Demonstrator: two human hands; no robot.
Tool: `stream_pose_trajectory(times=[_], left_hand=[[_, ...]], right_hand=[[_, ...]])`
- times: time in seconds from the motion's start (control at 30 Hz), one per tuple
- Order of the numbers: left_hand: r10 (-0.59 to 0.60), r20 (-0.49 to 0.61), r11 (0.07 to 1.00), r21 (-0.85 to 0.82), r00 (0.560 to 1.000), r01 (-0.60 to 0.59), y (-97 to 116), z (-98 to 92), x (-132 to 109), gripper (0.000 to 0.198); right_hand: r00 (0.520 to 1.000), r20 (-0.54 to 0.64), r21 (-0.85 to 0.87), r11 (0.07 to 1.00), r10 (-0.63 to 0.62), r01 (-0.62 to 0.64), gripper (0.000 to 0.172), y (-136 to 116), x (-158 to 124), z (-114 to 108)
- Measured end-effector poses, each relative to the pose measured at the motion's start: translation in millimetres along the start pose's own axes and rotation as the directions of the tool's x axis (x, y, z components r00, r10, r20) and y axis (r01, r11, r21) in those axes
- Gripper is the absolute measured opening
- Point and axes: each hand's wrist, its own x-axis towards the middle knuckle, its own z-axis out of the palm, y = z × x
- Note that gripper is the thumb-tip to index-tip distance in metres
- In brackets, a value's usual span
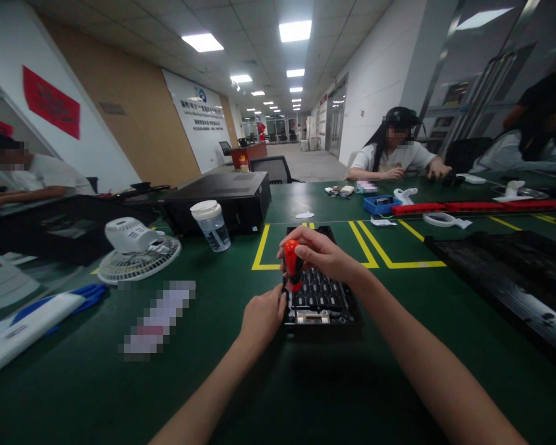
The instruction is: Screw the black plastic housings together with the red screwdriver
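Note:
My right hand is closed round the red handle of a screwdriver, held upright with its tip down on a black perforated panel lying flat on the green table. My left hand is closed at the panel's left edge, pinching at the screwdriver's shaft or the panel; exactly what it grips is hidden. The panel's near edge shows a small metal part.
To the left stand a clear cup with a white lid, a white desk fan lying down and a black computer case. A black tray sits at right. Other people sit at the far right and left.

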Motion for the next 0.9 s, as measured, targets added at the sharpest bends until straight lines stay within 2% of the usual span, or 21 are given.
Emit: stream_pose_trajectory(times=[0.27,0.53,0.9], left_hand=[[-0.022,0.030,1.000,-0.004,0.999,0.022,1.4,-2.0,-0.1,0.032],[0.009,-0.025,1.000,-0.021,1.000,-0.010,-1.5,1.2,0.1,0.032],[0.020,-0.028,1.000,-0.010,0.999,-0.021,-2.8,1.8,0.7,0.030]], right_hand=[[0.998,-0.051,-0.051,0.998,-0.029,0.027,0.021,1.2,2.1,6.3],[0.997,-0.068,-0.027,0.999,-0.037,0.035,0.020,2.0,2.6,10.6],[0.993,-0.103,-0.058,0.997,-0.054,0.048,0.021,4.6,4.3,12.4]])
